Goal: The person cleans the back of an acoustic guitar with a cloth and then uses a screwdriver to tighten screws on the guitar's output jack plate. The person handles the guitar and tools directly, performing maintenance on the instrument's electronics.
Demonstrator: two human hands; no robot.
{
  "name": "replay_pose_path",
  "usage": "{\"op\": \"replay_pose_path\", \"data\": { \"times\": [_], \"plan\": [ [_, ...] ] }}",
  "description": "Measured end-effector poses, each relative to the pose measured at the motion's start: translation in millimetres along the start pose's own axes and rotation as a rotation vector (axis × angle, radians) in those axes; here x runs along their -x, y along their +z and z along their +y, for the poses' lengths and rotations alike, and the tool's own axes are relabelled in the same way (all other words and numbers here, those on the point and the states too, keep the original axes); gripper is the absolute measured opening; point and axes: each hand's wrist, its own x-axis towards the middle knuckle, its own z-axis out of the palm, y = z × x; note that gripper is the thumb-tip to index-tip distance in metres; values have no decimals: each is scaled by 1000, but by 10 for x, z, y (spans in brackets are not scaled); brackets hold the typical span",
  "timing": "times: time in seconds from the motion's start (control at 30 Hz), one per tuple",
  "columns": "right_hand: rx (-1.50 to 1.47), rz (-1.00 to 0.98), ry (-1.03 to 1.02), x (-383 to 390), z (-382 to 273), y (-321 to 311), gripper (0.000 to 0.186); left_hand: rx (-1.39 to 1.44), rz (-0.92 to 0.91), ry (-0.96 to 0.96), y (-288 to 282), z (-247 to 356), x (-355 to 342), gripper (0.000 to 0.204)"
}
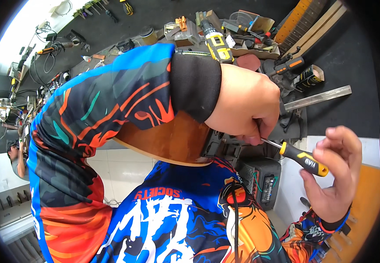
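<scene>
Just before my printed shirt [168, 219], the glossy brown guitar body [172, 138] could receive a scratch if the metal shaft slips out of my left grip [247, 103], which pinches it near the hidden tip. To the right, the black-and-yellow screwdriver [302, 158] slants between both grips; its handle could swing or drop, because my right grip [337, 171] is mostly open, fingers loosely curved about it. My left arm [102, 109] is bent across the guitar, wrist lowered; my right arm [301, 239] points upward, palm turned inward.
</scene>
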Motion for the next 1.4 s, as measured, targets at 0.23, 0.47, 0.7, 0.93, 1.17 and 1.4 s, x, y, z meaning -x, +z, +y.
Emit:
{"op": "replay_pose_path", "data": {
  "times": [0.23, 0.47, 0.7, 0.93, 1.17, 1.4],
  "plan": [
    [-38, 53, -59, 72, 66, -4, 23, 201, -190, -76, -93, -38, -43, 19],
    [93, 156, 313, -25, -25, 175, 69, -18, 43, 37, -68, 5, -7, 22],
    [23, -12, 352, -39, 15, 110, 95, -122, 65, 33, 1, -11, 22, 15],
    [34, -124, -92, 24, 73, -102, 35, 35, -98, -78, -106, 35, 3, 12],
    [262, 75, 24, 1, 48, 77, 46, 59, 41, 74, -19, -48, 60, 21],
    [142, -41, 208, -31, 125, -50, 75, -83, -7, 0, -95, 47, -15, 23]
  ]
}}
